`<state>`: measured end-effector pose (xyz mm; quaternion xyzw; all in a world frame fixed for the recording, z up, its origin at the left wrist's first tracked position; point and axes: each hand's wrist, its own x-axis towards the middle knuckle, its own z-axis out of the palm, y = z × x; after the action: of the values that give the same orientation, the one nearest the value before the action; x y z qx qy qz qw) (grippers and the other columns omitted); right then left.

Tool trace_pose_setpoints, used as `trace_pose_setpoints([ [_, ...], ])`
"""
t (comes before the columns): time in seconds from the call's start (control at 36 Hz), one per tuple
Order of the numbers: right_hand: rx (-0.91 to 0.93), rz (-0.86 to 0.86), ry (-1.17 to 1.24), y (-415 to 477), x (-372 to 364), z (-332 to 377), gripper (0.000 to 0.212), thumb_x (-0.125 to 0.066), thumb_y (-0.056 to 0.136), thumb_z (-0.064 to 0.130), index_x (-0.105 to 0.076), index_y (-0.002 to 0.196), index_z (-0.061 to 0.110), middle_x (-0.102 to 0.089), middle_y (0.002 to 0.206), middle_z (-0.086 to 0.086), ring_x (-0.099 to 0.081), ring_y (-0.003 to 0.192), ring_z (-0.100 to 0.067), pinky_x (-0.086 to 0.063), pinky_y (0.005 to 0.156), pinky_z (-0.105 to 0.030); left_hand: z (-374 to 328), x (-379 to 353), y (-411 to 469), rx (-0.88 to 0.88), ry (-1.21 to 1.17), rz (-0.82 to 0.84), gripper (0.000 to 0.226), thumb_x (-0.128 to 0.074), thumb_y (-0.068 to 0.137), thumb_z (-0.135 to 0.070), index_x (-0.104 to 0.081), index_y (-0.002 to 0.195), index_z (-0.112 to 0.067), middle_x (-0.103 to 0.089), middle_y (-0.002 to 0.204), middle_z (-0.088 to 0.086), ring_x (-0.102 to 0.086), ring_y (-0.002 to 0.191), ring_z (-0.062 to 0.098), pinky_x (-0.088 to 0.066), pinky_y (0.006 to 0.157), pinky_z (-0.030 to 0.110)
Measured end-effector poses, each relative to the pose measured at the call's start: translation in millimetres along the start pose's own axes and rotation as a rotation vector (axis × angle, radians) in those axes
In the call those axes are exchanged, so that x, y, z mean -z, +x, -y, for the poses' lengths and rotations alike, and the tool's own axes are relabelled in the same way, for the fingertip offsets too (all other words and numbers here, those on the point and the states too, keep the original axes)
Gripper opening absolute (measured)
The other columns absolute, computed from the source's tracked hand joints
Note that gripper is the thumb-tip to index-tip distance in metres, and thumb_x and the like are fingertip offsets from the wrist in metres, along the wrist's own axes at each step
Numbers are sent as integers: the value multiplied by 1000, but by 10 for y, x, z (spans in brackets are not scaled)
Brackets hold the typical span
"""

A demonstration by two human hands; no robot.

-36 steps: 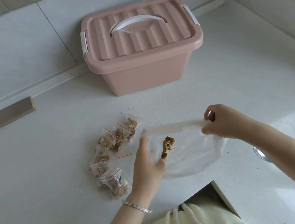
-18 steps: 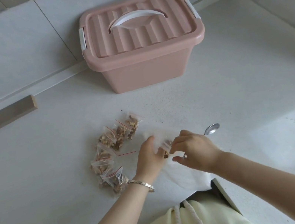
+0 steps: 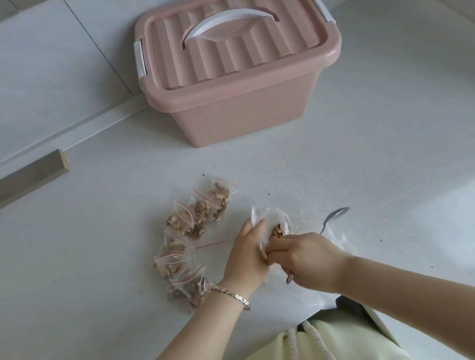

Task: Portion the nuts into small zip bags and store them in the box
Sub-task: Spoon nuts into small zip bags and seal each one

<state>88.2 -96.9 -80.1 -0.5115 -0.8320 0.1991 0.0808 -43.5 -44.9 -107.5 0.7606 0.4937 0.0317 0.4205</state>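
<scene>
I see both hands meeting over the white counter [image 3: 401,171], just below the middle of my view. The left hand [image 3: 247,256] has its fingers curled round the rumpled side of a clear bag [image 3: 269,217]. The right hand [image 3: 306,258] is curled too, pinching the same plastic from 3 o'clock. A small clump of nuts [image 3: 276,231] sits inside the bag, between the fingertips of both hands. A spoon [image 3: 335,215] lies at 2 o'clock from the right hand. Its handle runs under that hand, and I cannot tell whether the hand touches it. The filled small bags [image 3: 189,235] lie in a curved row at 9 to 11 o'clock from the left hand. The pink box [image 3: 241,100] stands at 12 o'clock, well apart, with its lid on.
</scene>
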Motion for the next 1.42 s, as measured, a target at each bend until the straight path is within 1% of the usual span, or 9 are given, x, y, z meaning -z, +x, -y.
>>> trace_pose_setpoints([
  [0.14, -348, 243, -87, 50, 0, -163, 32, -43, 95, 14, -45, 127, 18, -63, 108, 0, -62, 92, -20, -49, 73, -29, 85, -12, -12, 16, -29, 49, 73, -70, 80, -22, -33, 142, -15, -26, 149, 3, -24, 140, 18, -19, 108, 16],
  [0.25, -503, 335, -163, -25, 15, -336, 84, -58, 85, 48, -7, 146, 21, -53, 119, -2, -57, 97, -18, -46, 72, -26, 169, -2, -26, -11, 88, 87, 84, -72, 76, -30, -25, 145, -19, -15, 153, -1, -18, 141, 20, -20, 111, 24],
  [0.36, -552, 402, -249, -69, 49, -475, 107, -69, 72, 54, 1, 147, 24, -42, 129, -1, -49, 105, -17, -42, 74, -26, 173, 49, -40, 11, 331, 141, 86, -71, 74, -31, -23, 144, -24, -17, 148, 5, -22, 133, 28, -33, 107, 35],
  [0.56, -605, 351, -166, -60, 126, -533, 108, -76, 68, 45, -4, 147, 26, -33, 138, 0, -43, 114, -20, -48, 84, -28, 88, 51, -30, 14, 230, 68, 73, -74, 72, -36, -40, 136, -34, -27, 140, 4, -24, 129, 24, -25, 104, 34],
  [0.69, -640, 151, 10, -131, 369, -445, 68, -69, 80, 34, -34, 139, 30, -38, 135, 4, -52, 107, -14, -47, 74, -21, 93, 283, -91, -186, 173, -384, 26, -53, 85, -32, -66, 93, -11, -63, 102, 5, -60, 96, 22, -47, 85, 35],
  [0.86, -739, -13, 13, -310, 563, -259, 52, -61, 86, 37, -41, 133, 30, -44, 124, 3, -59, 96, -12, -47, 63, -20, 229, 465, -106, 108, 789, 50, 37, -50, 87, -3, -43, 122, -12, -50, 123, 9, -50, 112, 26, -43, 88, 33],
  [1.06, -820, -46, 219, -430, 561, -142, 33, -58, 89, 29, -54, 121, 27, -61, 111, 7, -59, 101, -4, -39, 69, -14, 303, 422, -41, 137, 895, 19, 37, -41, 87, 4, -46, 119, -14, -53, 124, 6, -43, 118, 25, -35, 95, 32],
  [1.33, -832, -177, 360, -548, 710, 19, 27, -63, 86, 26, -61, 112, 25, -65, 94, 7, -61, 93, -6, -48, 82, -20, 8, 622, -222, -52, 480, -224, 9, -64, 86, -18, -66, 81, -11, -63, 88, 1, -61, 77, 23, -40, 67, 28],
  [1.42, -760, -278, 384, -517, 786, 112, 26, -67, 83, 26, -64, 108, 25, -58, 85, 15, -57, 79, 4, -45, 75, -9, -212, 709, -356, -31, 252, -323, 11, -65, 85, -21, -63, 77, -14, -59, 77, -5, -58, 67, 16, -42, 59, 23],
])
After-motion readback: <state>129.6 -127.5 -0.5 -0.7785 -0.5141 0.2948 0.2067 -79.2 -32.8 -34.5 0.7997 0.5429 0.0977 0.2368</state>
